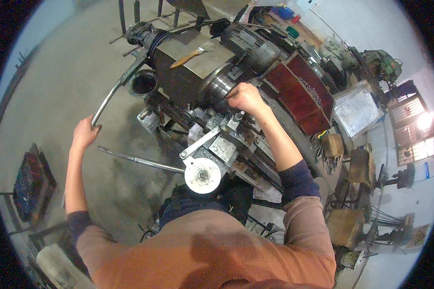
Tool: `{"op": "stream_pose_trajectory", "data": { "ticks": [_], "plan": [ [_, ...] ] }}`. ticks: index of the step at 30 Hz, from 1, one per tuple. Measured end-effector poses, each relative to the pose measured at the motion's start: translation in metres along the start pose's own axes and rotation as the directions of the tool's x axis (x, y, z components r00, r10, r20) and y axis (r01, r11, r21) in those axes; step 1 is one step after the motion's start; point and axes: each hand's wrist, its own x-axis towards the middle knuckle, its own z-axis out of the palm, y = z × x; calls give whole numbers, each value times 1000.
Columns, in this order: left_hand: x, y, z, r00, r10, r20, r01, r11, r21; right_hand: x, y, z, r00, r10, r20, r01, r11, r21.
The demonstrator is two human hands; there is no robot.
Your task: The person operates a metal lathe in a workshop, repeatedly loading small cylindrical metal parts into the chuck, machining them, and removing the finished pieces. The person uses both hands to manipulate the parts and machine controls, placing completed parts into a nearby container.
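Person's left grip (86,132) wrapped round a bent lever (108,98), long axis slanting away toward the headstock's (207,65) far-left corner, right grip (247,98) curled at the chuck (222,86), contents I can't tell.

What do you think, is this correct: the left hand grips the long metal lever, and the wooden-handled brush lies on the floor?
Only the brush's place is wrong: in the head view, the wooden-handled brush lies on the machine housing's flat top. The left hand does grip the long metal lever.
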Motion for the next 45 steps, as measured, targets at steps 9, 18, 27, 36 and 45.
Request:
{"op": "stream_pose_trajectory", "data": {
  "ticks": [9, 18, 27, 36, 45],
  "plan": [
    [129, -112, -11, 965, -82, -251, 183, 892, 413, 1, -13, -3, 998, 35, -55, -38, 998, -52],
    [157, -91, -18, 924, -362, -122, 378, 912, 158, 3, -8, 3, 992, 78, -97, -88, 991, -101],
    [131, 21, 175, 975, 194, 112, -171, 967, -190, -38, 6, -24, 948, -103, -301, 125, 991, 54],
    [149, 47, 226, 910, 381, 163, -411, 877, 249, -222, 93, -62, 848, 320, -423, -304, 947, 106],
    [87, -2, 123, 975, 77, 210, -87, 996, 38, -485, 223, -38, 339, 879, -335, -936, 350, -29]
  ]
}}
